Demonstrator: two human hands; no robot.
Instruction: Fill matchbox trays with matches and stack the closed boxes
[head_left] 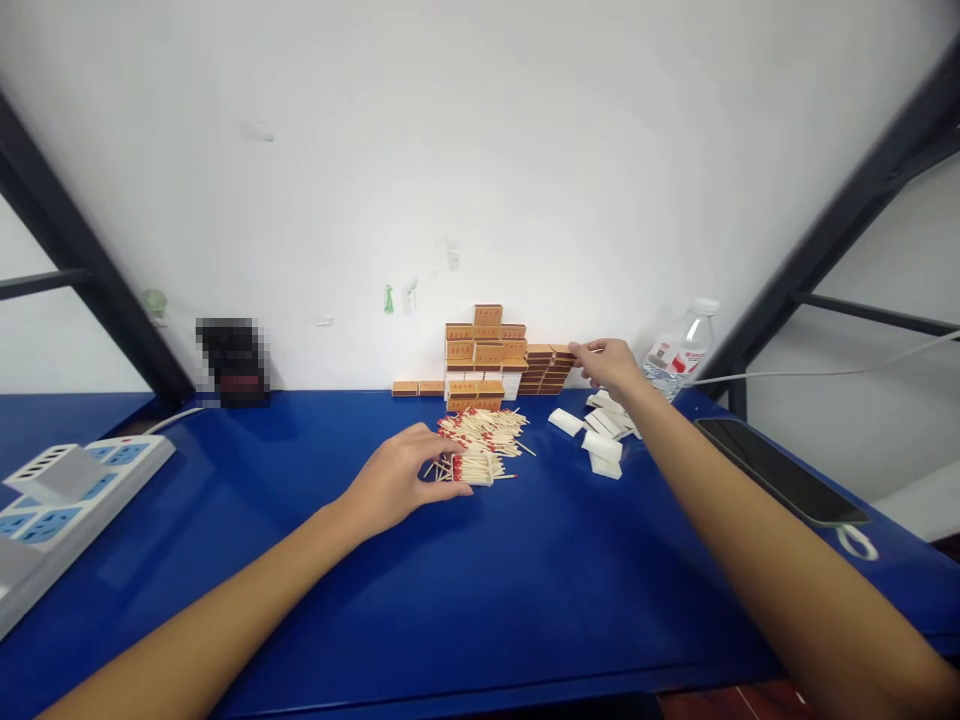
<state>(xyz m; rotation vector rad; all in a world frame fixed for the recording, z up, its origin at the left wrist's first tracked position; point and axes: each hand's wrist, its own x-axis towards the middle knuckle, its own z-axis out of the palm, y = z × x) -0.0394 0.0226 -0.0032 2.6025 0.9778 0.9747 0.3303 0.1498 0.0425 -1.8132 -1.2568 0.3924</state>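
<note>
My left hand [401,470] is closed around the end of a small white matchbox tray [491,470], thumb in front and fingers behind. Red-tipped matches lie inside the tray. Just behind it spreads a loose pile of matches [487,430]. My right hand [609,365] reaches to the back, its thumb and fingertips pinching the right end of a top matchbox sleeve [561,350] on a stack of orange-brown sleeves [536,375]. To the left of that stack rises a taller pile of matchboxes [487,335] against the wall.
White matchbox trays [604,425] lie heaped below my right wrist. A water bottle [681,350] stands behind my right forearm, and a phone [776,470] lies at the right. At the left are a power strip [112,495] and a pixelated dark object [234,362].
</note>
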